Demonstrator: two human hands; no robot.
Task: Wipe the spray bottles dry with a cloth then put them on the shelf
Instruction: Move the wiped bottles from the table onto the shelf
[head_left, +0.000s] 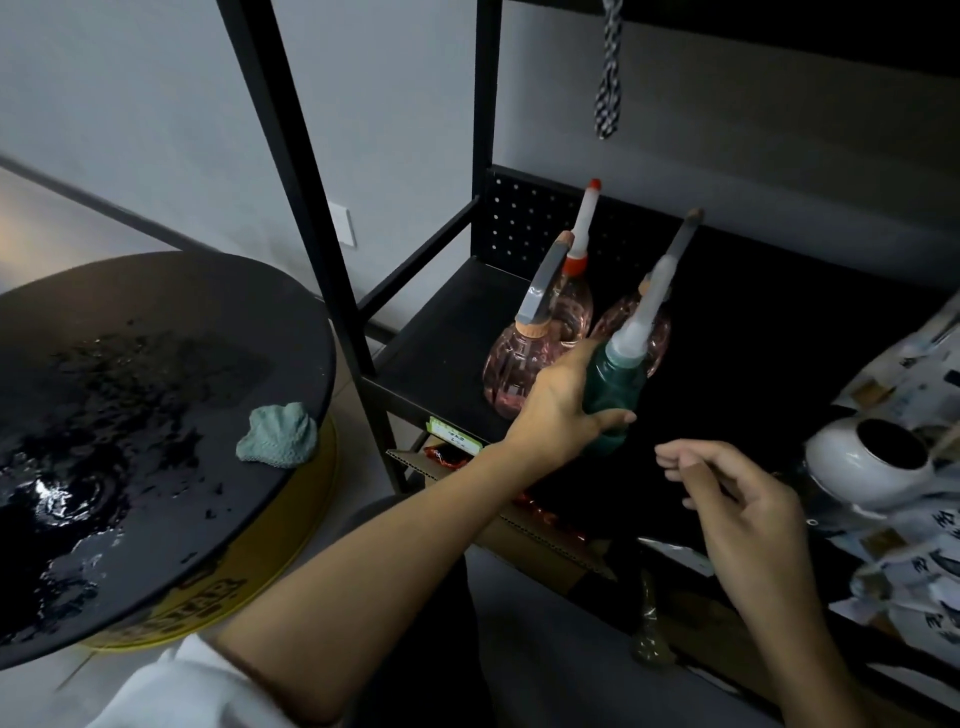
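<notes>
The left hand (558, 410) is wrapped around a green spray bottle (610, 389) at the near edge of the black shelf (441, 332). The right hand (748, 514) is just to the right, fingers loosely bent, holding nothing. Pink spray bottles (511, 364) stand on the shelf just behind. Far left, a blue-green cloth (278, 434) lies on the wet round worktop (156, 312).

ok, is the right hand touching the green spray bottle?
Apart. The head view shows a dark gap between the right hand and the green spray bottle; only the left hand grips it.
</notes>
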